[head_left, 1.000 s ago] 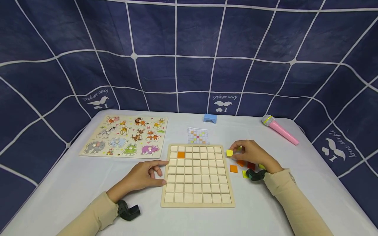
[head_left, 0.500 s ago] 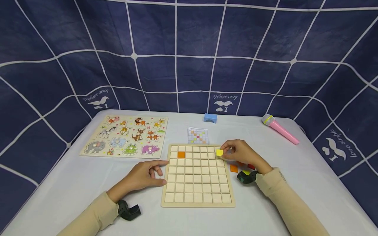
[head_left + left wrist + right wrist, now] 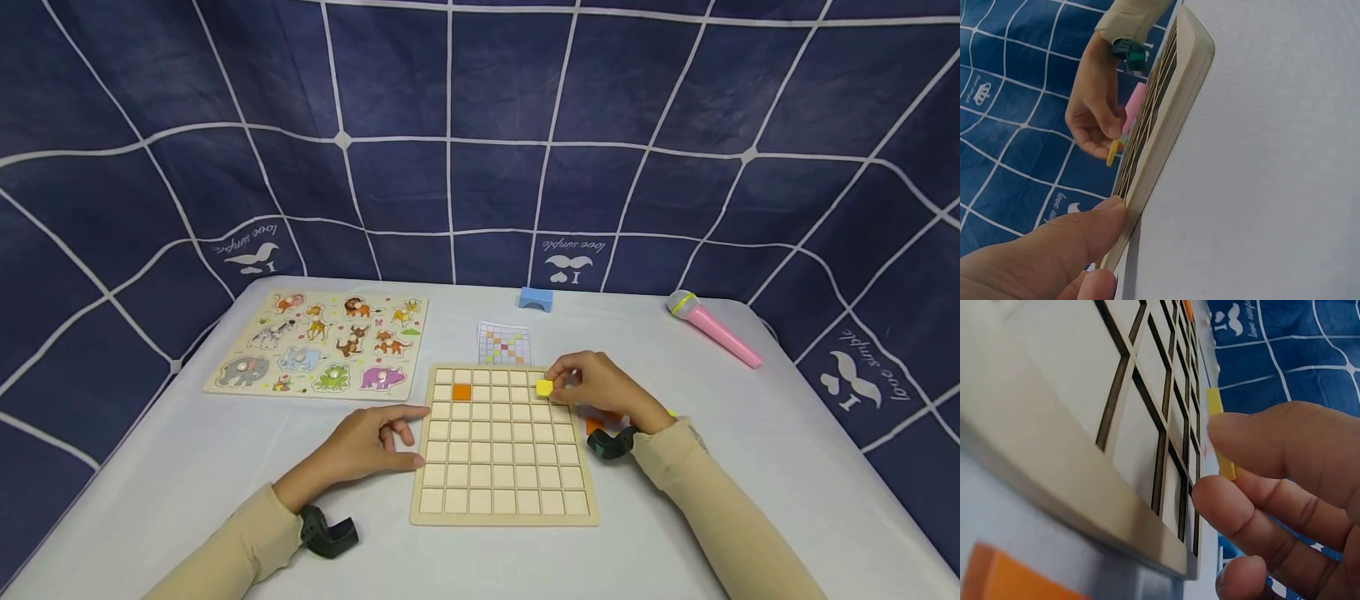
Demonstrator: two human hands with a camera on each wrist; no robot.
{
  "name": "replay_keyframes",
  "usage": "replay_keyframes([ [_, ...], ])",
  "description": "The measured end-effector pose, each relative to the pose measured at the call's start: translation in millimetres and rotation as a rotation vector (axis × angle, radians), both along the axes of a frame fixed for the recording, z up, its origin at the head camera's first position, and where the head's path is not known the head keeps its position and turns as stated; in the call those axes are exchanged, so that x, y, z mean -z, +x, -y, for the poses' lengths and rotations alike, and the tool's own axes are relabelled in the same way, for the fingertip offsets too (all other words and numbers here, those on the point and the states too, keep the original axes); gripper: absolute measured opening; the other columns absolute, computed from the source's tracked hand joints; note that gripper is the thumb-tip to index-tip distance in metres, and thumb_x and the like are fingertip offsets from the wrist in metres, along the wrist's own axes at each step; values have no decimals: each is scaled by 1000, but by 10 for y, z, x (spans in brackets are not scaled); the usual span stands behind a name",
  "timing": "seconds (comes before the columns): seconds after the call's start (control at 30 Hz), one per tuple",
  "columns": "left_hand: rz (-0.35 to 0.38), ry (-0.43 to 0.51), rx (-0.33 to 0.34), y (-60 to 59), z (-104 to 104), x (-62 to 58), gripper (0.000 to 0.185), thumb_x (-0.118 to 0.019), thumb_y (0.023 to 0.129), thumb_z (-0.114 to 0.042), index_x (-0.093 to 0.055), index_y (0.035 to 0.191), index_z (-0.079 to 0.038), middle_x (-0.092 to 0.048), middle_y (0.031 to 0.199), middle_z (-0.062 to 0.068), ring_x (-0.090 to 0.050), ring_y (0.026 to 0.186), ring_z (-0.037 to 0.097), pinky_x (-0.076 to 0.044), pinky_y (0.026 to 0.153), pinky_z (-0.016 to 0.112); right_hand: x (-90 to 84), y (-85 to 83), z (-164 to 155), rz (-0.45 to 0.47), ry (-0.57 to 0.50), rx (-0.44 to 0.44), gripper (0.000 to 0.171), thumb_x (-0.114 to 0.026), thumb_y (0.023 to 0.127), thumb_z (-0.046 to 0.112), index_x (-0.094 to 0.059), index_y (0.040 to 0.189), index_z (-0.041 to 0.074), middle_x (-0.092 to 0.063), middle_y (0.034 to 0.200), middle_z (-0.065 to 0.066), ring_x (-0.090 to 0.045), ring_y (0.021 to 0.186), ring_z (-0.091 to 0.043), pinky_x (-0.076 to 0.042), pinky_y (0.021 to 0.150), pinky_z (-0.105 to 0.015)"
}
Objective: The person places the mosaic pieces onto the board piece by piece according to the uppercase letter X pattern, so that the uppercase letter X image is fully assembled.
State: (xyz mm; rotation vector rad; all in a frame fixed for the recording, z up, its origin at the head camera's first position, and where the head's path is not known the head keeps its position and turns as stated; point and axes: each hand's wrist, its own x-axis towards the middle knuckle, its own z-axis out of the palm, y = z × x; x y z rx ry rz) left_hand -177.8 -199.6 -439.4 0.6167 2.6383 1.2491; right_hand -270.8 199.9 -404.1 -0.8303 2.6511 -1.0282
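Observation:
My right hand point(image 3: 596, 385) pinches a small yellow square tile point(image 3: 543, 388) between thumb and fingers, above the upper right of a wooden grid board point(image 3: 504, 477). In the right wrist view the yellow tile point(image 3: 1213, 401) stands on edge beneath the thumb, clear of the grid. One orange tile point(image 3: 461, 392) sits in a square of the second row, near the left. At the board's left edge, my left hand point(image 3: 360, 450) touches the rim with index finger and thumb, its other fingers loosely bent. The left wrist view shows that thumb against the rim.
Loose tiles, including an orange tile point(image 3: 594, 425), lie right of the board, partly hidden by my right wrist. Beyond the board are a printed pattern card point(image 3: 504, 343) and a blue arch block point(image 3: 536, 299). An animal puzzle point(image 3: 318, 346) lies left, a pink microphone point(image 3: 712, 328) right.
My right hand has carried the yellow tile leftward from the loose tiles to over the board's upper right. The left hand has stayed at the rim.

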Motion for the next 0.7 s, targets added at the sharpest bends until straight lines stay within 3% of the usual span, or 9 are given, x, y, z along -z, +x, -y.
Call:
replay_keyframes([
  [0.7,3,9,0,3,0,-3,68,-96,82,-28,-71,141,-5,-68,90,-9,-59,65,8,-45,60,25,-29,-22,135,56,68,-6,13,-87,88,6,-80,99,4,-69,82,5,-51,69,-13,-41,66,-26],
])
